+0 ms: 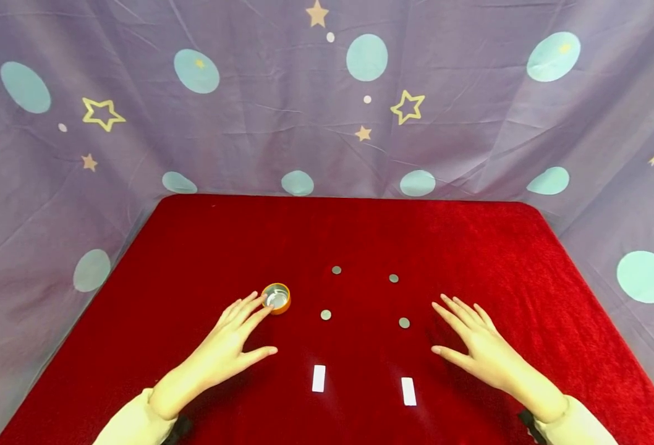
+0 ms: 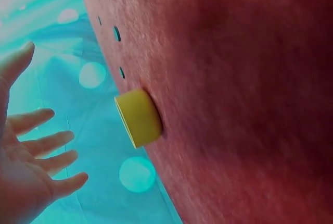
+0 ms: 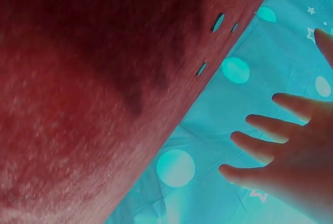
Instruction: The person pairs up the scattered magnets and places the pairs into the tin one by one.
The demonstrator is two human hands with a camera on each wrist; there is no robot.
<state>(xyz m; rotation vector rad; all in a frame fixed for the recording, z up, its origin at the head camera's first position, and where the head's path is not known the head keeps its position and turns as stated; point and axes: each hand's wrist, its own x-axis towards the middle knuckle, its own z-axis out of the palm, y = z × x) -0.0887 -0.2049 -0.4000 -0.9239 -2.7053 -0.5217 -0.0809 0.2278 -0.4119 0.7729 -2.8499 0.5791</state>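
Observation:
My left hand (image 1: 224,352) hovers over the left part of the red cloth, fingers spread and holding nothing. Just past its fingertips stands a small round tin (image 1: 281,304), orange-yellow outside and silvery inside; the left wrist view shows the yellow wall of this tin (image 2: 139,119) apart from the hand. To the right, my right hand (image 1: 485,349) is also spread and holds nothing. Between the hands lie several grey coin-like discs, among them a near-left disc (image 1: 326,315), a far-left disc (image 1: 336,270), a far-right disc (image 1: 394,278) and a near-right disc (image 1: 404,322), nearest the right hand.
Two white rectangular pieces, a left one (image 1: 318,378) and a right one (image 1: 408,391), lie on the cloth nearer to me. The red cloth (image 1: 249,235) covers the table. A purple curtain (image 1: 260,74) with stars and dots hangs behind and at both sides.

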